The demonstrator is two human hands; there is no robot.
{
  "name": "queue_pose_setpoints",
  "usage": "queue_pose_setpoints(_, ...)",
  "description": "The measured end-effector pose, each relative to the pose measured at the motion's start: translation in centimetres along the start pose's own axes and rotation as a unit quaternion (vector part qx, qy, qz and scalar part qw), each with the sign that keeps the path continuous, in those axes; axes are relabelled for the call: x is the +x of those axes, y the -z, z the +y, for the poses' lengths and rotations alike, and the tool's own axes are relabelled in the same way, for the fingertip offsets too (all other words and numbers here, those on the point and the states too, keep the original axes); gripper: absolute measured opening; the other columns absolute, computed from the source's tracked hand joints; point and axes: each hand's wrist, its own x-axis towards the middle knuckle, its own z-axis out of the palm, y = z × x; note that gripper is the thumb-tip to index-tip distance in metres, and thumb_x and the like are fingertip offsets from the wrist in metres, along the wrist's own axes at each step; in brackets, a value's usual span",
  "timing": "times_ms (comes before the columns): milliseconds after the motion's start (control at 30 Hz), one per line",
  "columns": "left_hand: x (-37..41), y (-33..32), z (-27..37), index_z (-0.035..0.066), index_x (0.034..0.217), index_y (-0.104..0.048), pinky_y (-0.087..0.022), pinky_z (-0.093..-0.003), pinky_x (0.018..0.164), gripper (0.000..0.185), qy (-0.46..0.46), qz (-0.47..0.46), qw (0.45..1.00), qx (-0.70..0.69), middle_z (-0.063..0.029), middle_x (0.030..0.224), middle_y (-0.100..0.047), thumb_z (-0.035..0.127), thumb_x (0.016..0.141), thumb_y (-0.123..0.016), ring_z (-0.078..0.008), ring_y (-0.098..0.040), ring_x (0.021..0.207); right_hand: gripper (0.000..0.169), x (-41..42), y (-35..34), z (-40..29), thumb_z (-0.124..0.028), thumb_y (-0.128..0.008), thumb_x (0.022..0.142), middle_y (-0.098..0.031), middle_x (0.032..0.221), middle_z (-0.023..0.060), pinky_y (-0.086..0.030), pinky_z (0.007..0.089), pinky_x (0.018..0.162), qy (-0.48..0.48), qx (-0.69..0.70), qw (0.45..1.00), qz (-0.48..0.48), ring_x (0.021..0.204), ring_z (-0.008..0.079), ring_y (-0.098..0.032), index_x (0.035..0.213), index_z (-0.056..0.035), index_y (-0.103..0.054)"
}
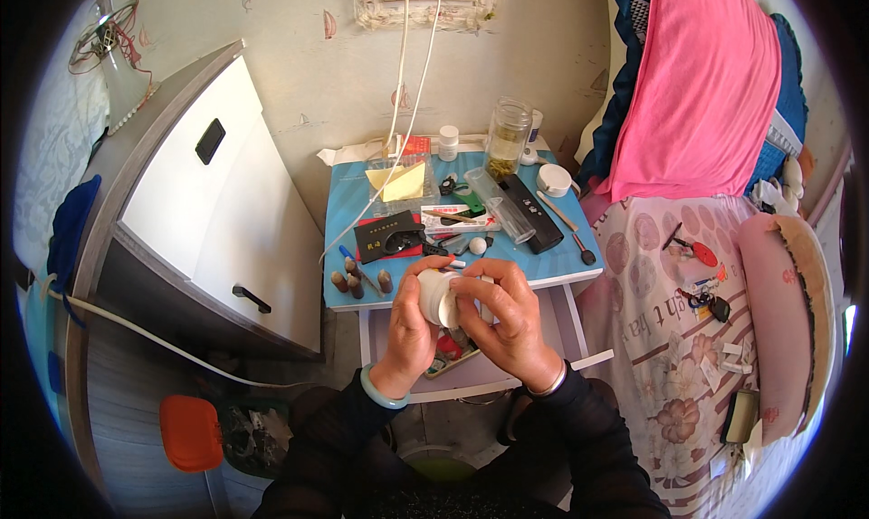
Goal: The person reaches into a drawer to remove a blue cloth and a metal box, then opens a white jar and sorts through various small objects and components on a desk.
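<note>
My left hand (411,322) grips a small white jar (432,296), tilted on its side above the open drawer (543,322). At the jar's right end, fingertips of my right hand (502,315) touch it. A white piece (487,300), perhaps a lid, shows between my right fingers, mostly hidden. Just beyond my hands, a white ball (477,246) rests on the blue tabletop (563,264). Several brown-tipped sticks (354,287) stand near its front left corner. Beneath my hands, a tray (445,366) of small items is partly visible inside the drawer.
A glass jar (508,135), black case (531,213), clear plastic tube (499,203) and black booklet (388,236) crowd the table. A white cable (414,122) hangs down across its left side. Left stands a white cabinet (224,179); right, a bed (631,281) holds keys (716,307).
</note>
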Motion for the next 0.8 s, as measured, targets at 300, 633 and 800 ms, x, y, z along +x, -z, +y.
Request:
queue_pose_setpoints(300,-0.1,-0.2,0.0,0.005,0.124,-0.047,-0.046,-0.0282,0.087,0.044,-0.005,-0.014,0.999,0.035,-0.0075,0.109,-0.056,0.038,0.103,-0.027,-0.0141,-0.056,0.099,0.026,0.3,0.3,0.2,-0.001,-0.073,0.071,-0.059,0.101,0.0089,-0.051,0.0366,0.068,-0.02,0.009,1.0,0.014,0.084,0.0292,-0.06,0.092,-0.0089,-0.06)
queue_pose_setpoints(633,0.1,0.2,0.0,0.004,0.124,-0.047,-0.045,-0.0272,0.088,0.044,-0.014,-0.015,0.999,0.036,-0.0069,0.109,-0.055,0.038,0.103,-0.028,-0.0135,-0.055,0.099,0.024,0.6,0.8,0.8,-0.001,-0.073,0.07,-0.06,0.102,0.0094,-0.051,0.0368,0.069,-0.008,-0.004,1.0,0.01,0.085,0.0293,-0.061,0.09,-0.0072,-0.06)
queue_pose_setpoints(800,0.1,0.1,0.3,0.005,0.124,-0.048,-0.045,-0.0271,0.088,0.044,-0.012,-0.017,0.999,0.034,-0.0066,0.108,-0.055,0.038,0.103,-0.028,-0.0132,-0.055,0.099,0.028,0.7,1.1,0.6,0.002,-0.072,0.071,-0.059,0.103,0.0108,-0.051,0.0361,0.073,-0.011,-0.001,1.0,-0.006,0.09,0.0292,-0.061,0.095,-0.0072,-0.061)
